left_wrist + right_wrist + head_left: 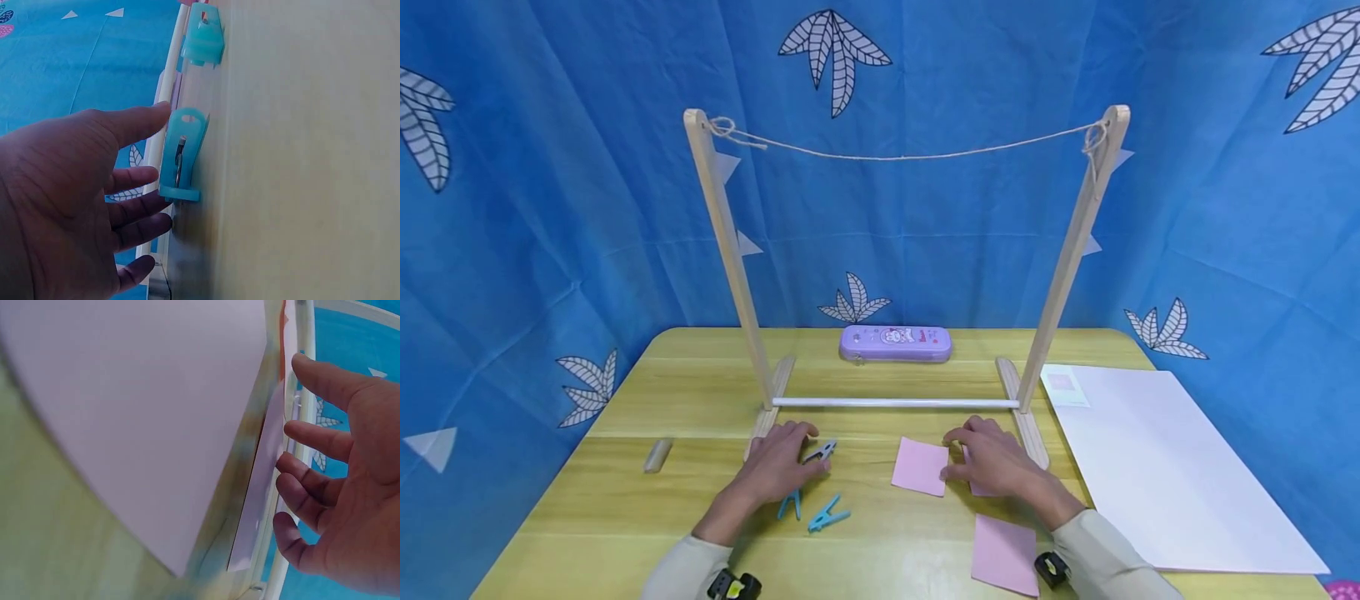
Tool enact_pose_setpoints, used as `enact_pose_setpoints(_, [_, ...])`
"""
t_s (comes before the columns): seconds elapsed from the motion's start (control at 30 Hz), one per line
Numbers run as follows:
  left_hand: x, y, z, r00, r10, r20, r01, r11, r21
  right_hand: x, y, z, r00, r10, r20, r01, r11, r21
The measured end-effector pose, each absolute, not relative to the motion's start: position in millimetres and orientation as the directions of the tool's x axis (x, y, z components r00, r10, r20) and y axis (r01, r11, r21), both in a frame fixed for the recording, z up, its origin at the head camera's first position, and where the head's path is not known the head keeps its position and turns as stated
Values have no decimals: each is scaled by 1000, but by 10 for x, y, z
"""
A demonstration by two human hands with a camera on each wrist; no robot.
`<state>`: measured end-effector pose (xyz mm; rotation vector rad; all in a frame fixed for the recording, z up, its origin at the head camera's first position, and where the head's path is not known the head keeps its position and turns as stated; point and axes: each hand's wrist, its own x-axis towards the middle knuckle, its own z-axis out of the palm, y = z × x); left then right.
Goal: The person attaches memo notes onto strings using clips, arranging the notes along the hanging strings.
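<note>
My left hand [778, 462], fingers loosely bent and spread, hovers by a few turquoise clothespins. One clothespin [822, 451] lies between its thumb and fingers, another [791, 504] lies below the palm, and a third [828, 515] is nearer the front. The left wrist view has a clothespin [182, 153] close to the thumb tip, with another [203, 34] farther along. My right hand [992, 458] is over a pink paper square [976, 487] it partly hides. Its fingertips come right to the edge of a second pink square [921, 467]. A third pink square [1004, 554] lies nearer the front.
A wooden frame stands behind the hands, its posts [730, 250] joined by a slack string [898, 157] on top and a white bar [895, 403] below. Behind lies a purple pencil case [895, 343]. A grey-beige block [658, 456] is at left, a large white board [1172, 475] at right.
</note>
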<state>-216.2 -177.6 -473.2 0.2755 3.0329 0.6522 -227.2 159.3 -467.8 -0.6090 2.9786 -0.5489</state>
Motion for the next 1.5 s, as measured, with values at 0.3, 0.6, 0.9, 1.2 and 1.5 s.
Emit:
enact_pose_setpoints(0.3, [-2160,-1773,-4755,-985,173,15,166,913,374,-2302,1539,-4688,-924,-381,-21,-352,873,-338])
enact_pose_setpoints(0.6, [-2158,-1765,-4752,-986,164,26,162,922,351,-2334,1508,-4681,-931,-361,-44,-319,868,-380])
enact_pose_setpoints(0.9, [-2148,-1781,-4748,-990,141,15,136,912,386,-2358,1484,-4686,-940,-336,-63,-295,891,-345])
enact_pose_setpoints(1.2, [-2145,-1787,-4744,-989,149,7,139,901,410,-2384,1476,-4683,-945,-308,-112,-251,900,-355])
enact_pose_setpoints(1.5, [-2138,-1820,-4721,-989,143,-22,122,904,410,-2406,1489,-4670,-950,-293,-106,-242,908,-342])
